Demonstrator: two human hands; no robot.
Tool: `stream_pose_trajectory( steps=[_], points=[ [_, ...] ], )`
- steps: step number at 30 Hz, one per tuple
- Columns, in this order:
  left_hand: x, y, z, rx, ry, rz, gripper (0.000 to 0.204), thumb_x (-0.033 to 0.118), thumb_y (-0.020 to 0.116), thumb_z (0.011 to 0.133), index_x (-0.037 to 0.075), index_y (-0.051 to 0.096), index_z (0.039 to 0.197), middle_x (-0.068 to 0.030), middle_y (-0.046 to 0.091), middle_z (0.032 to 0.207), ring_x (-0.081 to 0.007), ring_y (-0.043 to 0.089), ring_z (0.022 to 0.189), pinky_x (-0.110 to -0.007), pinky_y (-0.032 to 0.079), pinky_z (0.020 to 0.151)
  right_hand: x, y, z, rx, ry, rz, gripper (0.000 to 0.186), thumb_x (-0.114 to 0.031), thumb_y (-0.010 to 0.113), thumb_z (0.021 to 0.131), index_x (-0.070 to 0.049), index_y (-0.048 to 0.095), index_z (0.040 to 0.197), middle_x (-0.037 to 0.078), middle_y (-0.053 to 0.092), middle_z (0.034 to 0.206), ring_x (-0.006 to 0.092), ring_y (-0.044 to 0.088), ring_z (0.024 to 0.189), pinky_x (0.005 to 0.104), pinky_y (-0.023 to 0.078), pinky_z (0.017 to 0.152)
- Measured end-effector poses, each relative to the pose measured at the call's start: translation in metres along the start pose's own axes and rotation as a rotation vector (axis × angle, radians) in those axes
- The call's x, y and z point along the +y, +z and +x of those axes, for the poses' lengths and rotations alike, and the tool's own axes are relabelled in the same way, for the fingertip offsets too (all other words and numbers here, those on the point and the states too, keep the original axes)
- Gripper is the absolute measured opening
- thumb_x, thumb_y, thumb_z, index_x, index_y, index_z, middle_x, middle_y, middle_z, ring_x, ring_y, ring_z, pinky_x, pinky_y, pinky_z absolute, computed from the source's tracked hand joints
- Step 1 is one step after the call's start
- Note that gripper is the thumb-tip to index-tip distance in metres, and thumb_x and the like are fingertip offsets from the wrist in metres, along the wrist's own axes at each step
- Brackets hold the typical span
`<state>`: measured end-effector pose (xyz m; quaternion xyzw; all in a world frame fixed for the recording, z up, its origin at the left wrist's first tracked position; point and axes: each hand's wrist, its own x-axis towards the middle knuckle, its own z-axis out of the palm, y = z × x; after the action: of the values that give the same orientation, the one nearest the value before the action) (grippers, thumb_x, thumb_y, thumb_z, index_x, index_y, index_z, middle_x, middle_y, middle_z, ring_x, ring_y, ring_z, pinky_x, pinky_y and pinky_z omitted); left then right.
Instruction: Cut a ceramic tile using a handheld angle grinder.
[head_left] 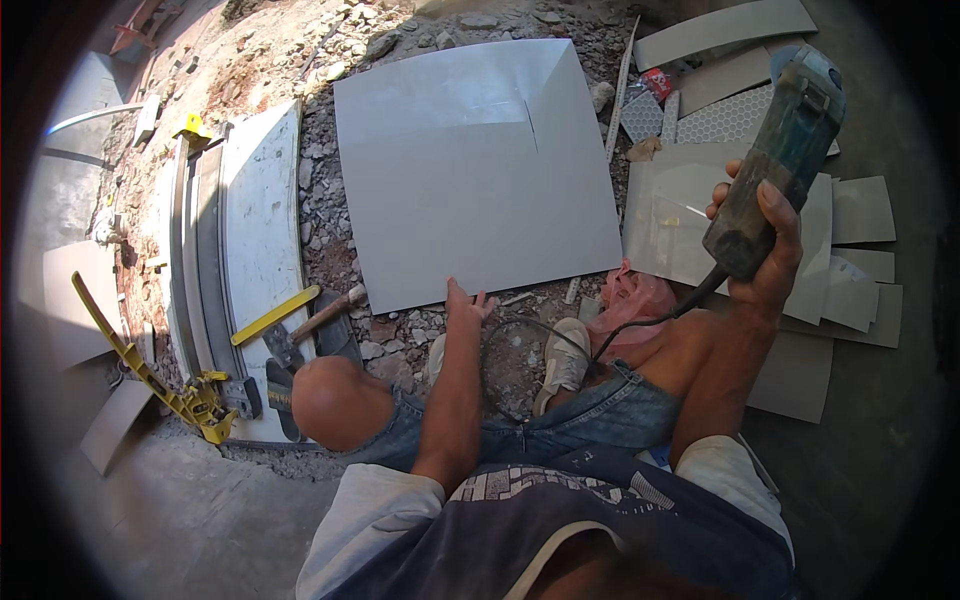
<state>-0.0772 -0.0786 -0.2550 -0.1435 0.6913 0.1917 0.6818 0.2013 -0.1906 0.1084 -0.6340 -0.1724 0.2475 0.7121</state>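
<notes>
A large grey square tile [470,200] lies over the rubble in front of me, with a thin dark line near its far right part. My left hand [468,300] is at its near edge, one digit on top and the others at or under the rim, so it seems to pinch the edge. Raised on the right, my right hand [765,225] is wrapped round the body of an angle grinder [785,150]. Its disc cannot be made out. The grinder's black cord [655,322] hangs down and loops between my feet.
To the left stand a manual tile cutter [205,270] with yellow parts and a hammer [330,310]. Cut tile pieces [690,215] are stacked at the right, near a pink plastic bag [630,305]. Broken rubble [320,200] surrounds the large tile.
</notes>
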Motion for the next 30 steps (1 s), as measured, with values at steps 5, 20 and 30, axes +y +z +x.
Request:
stream_pose_trajectory(
  steps=[5,20,30],
  points=[
    [-0.015,0.050,-0.077,-0.293,0.041,0.123,0.077,0.049,0.052,0.093,0.017,0.013,0.151,-0.0129,0.018,0.153,-0.0335,0.033,0.135,-0.054,0.034,0.104,0.006,0.003,0.008,-0.005,-0.004,-0.003,0.053,-0.030,0.063,0.083,0.006,0.049,0.119,0.016,0.057,0.106,0.0193,0.061,0.083,0.0323,0.053,0.071],
    [0.177,-0.073,-0.339,0.110,0.882,1.034,0.061,0.036,0.058,0.093,0.007,0.035,0.141,-0.0112,0.060,0.104,-0.0147,0.059,0.079,-0.026,0.046,0.061,-0.122,0.015,0.005,0.289,-0.038,-0.197,0.043,-0.011,0.069,0.077,0.002,0.051,0.113,0.011,0.061,0.097,0.0183,0.062,0.081,0.0327,0.052,0.072],
    [0.147,-0.074,-0.384,0.055,0.667,1.179,0.050,0.039,0.058,0.093,0.009,0.047,0.131,-0.0064,0.064,0.099,-0.0119,0.059,0.075,-0.027,0.045,0.059,-0.186,-0.002,0.017,0.216,0.174,-0.463,0.058,-0.010,0.074,0.072,0.003,0.048,0.122,0.008,0.062,0.095,0.0183,0.061,0.087,0.0323,0.049,0.080]
  ],
)
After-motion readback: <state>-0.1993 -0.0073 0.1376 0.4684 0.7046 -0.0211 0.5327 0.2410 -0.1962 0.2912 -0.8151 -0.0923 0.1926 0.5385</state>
